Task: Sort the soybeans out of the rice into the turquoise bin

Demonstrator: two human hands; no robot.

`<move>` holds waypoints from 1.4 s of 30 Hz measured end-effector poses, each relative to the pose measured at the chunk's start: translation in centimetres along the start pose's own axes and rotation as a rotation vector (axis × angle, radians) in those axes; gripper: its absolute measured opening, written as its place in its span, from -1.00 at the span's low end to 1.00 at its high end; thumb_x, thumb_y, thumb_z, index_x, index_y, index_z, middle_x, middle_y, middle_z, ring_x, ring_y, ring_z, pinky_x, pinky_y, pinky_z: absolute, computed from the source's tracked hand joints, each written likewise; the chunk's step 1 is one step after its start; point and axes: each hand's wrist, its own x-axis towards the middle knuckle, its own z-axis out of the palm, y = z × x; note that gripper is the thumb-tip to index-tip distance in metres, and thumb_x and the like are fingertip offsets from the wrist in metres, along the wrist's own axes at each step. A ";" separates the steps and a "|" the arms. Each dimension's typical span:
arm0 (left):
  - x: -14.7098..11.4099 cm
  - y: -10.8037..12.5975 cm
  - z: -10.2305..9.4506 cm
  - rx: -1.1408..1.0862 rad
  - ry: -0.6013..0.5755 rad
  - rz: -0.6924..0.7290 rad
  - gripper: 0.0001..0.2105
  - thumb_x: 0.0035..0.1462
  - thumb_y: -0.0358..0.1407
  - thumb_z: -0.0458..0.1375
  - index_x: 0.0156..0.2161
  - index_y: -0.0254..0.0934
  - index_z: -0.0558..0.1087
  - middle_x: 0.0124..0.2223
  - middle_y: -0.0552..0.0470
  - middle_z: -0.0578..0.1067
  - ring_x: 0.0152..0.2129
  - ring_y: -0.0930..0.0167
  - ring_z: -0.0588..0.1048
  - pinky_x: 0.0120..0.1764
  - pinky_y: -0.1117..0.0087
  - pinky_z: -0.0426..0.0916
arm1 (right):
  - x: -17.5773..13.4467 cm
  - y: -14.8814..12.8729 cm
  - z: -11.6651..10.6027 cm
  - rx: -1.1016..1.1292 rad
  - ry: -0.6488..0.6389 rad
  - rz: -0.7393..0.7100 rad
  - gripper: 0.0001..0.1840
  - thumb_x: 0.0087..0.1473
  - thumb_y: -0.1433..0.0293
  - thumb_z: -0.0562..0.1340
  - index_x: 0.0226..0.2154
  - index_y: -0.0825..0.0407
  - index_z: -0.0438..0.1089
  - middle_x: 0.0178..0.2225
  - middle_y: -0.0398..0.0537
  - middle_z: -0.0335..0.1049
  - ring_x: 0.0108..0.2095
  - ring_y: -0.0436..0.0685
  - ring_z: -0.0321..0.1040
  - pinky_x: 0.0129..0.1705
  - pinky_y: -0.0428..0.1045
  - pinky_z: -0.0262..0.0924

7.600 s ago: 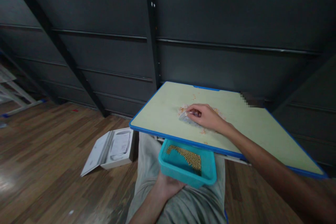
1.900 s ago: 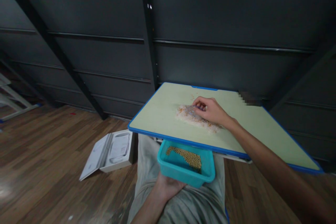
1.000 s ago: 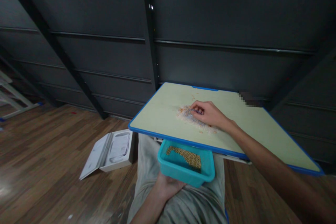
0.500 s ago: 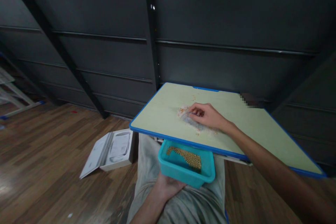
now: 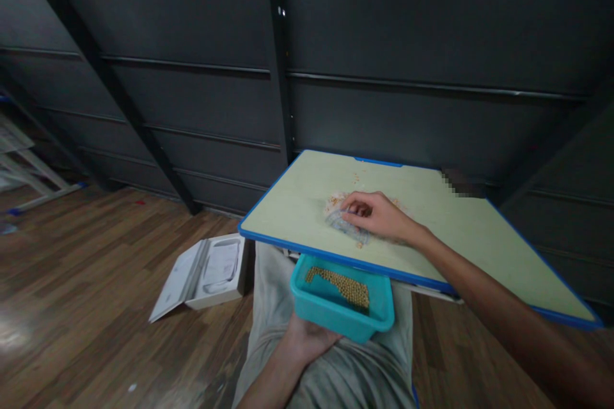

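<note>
My right hand is over the table with its fingertips pinched on a clear, crinkled piece of plastic with a bluish edge; whether it is a bag I cannot tell. Small orange-yellow bits lie around and behind the plastic. Below the table's near edge, my left hand holds a teal plastic tub from beneath, its fingers partly hidden under the base. Inside the tub, small round golden beads or beans gather mostly along the far and right sides.
The pale yellow tabletop has a blue rim and stands against a dark panelled wall. A white open box with papers in it lies on the wooden floor at left. A white frame stands farther left.
My right hand has shifted slightly, and the plastic, blurred earlier, now shows more clearly and nearer the table's front. The left hand and the tub hold their place.
</note>
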 end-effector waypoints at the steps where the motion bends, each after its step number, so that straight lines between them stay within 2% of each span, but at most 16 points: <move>1: 0.0 0.0 0.0 -0.006 -0.006 0.003 -0.26 0.17 -0.10 0.62 0.44 -0.11 0.64 0.29 -0.16 0.83 0.54 -0.11 0.54 0.60 -0.24 0.38 | 0.0 -0.1 0.1 0.007 -0.004 0.002 -0.85 0.39 0.29 0.45 -0.06 -0.03 0.71 -0.28 -0.08 0.65 -0.33 0.11 0.46 -0.23 0.03 0.36; 7: 0.1 -0.1 0.2 -0.005 -0.018 0.010 -0.27 0.22 -0.07 0.59 0.47 -0.08 0.62 0.31 -0.15 0.83 0.56 -0.11 0.53 0.61 -0.22 0.37 | -0.1 -0.3 0.4 0.070 -0.037 0.036 -0.86 0.36 0.28 0.47 -0.08 -0.03 0.69 -0.31 -0.10 0.61 -0.33 0.11 0.45 -0.24 0.04 0.35; 16: -0.3 0.3 2.2 0.039 0.041 0.020 -0.23 0.08 -0.05 0.64 0.41 -0.06 0.66 0.38 -0.15 0.79 0.55 -0.15 0.53 0.60 -0.24 0.38 | -0.4 -0.6 0.9 0.151 -0.134 0.080 -0.77 0.34 0.18 0.53 -0.08 -0.04 0.67 -0.38 -0.15 0.57 -0.37 0.12 0.45 -0.25 0.05 0.33; 20: -0.2 0.3 2.1 0.040 0.059 0.024 -0.19 0.01 -0.04 0.67 0.38 -0.09 0.67 0.35 -0.17 0.80 0.55 -0.18 0.52 0.60 -0.24 0.38 | -0.5 -0.8 0.9 0.191 -0.239 0.103 -0.69 0.34 0.10 0.55 -0.08 -0.04 0.67 -0.41 -0.15 0.60 -0.37 0.12 0.51 -0.25 0.04 0.35; 25: -0.3 0.2 1.6 0.019 0.045 0.022 -0.31 0.10 -0.08 0.63 0.34 -0.13 0.70 0.35 -0.19 0.80 0.56 -0.19 0.51 0.61 -0.27 0.35 | -0.7 -1.1 0.9 0.205 -0.270 0.103 -0.73 0.37 0.11 0.55 -0.09 -0.06 0.68 -0.43 -0.17 0.62 -0.40 0.13 0.55 -0.27 0.03 0.36; 30: -0.2 0.1 1.2 -0.007 0.027 0.015 -0.35 0.22 -0.09 0.59 0.38 -0.14 0.68 0.36 -0.21 0.79 0.56 -0.16 0.51 0.60 -0.26 0.37 | -0.3 -0.6 0.8 0.059 -0.169 0.033 -0.83 0.36 0.22 0.50 -0.12 -0.05 0.71 -0.37 -0.14 0.61 -0.35 0.12 0.47 -0.25 0.03 0.34; 32: -0.2 0.1 0.8 -0.005 0.024 0.014 -0.31 0.21 -0.07 0.60 0.41 -0.12 0.65 0.30 -0.20 0.83 0.55 -0.15 0.52 0.59 -0.26 0.37 | 0.0 -0.3 0.5 -0.024 -0.086 0.006 -0.89 0.34 0.32 0.47 -0.12 -0.04 0.73 -0.31 -0.10 0.65 -0.32 0.13 0.46 -0.21 0.04 0.34; 35: -0.1 -0.1 0.2 0.007 0.025 0.007 -0.24 0.15 -0.06 0.64 0.42 -0.12 0.64 0.22 -0.16 0.86 0.54 -0.12 0.54 0.60 -0.22 0.36 | 0.3 0.2 -0.2 -0.135 0.026 -0.016 -0.85 0.32 0.40 0.42 -0.10 -0.04 0.74 -0.21 -0.04 0.72 -0.28 0.15 0.50 -0.13 0.06 0.36; 38: 0.0 -0.1 -0.3 0.005 0.010 -0.004 -0.27 0.14 -0.06 0.65 0.39 -0.11 0.66 0.19 -0.13 0.87 0.52 -0.12 0.56 0.62 -0.23 0.33 | 0.4 0.6 -0.9 -0.205 0.092 0.001 -0.86 0.34 0.38 0.43 -0.10 -0.05 0.74 -0.17 -0.01 0.76 -0.26 0.17 0.52 -0.10 0.09 0.37; 42: 0.2 -0.2 -0.8 -0.004 0.015 -0.009 -0.33 0.13 -0.09 0.65 0.32 -0.14 0.70 0.23 -0.20 0.85 0.53 -0.15 0.55 0.62 -0.28 0.33 | 0.4 1.0 -1.8 -0.201 0.155 -0.001 -0.86 0.38 0.30 0.43 -0.10 -0.04 0.74 -0.14 0.03 0.79 -0.19 0.22 0.58 -0.07 0.11 0.39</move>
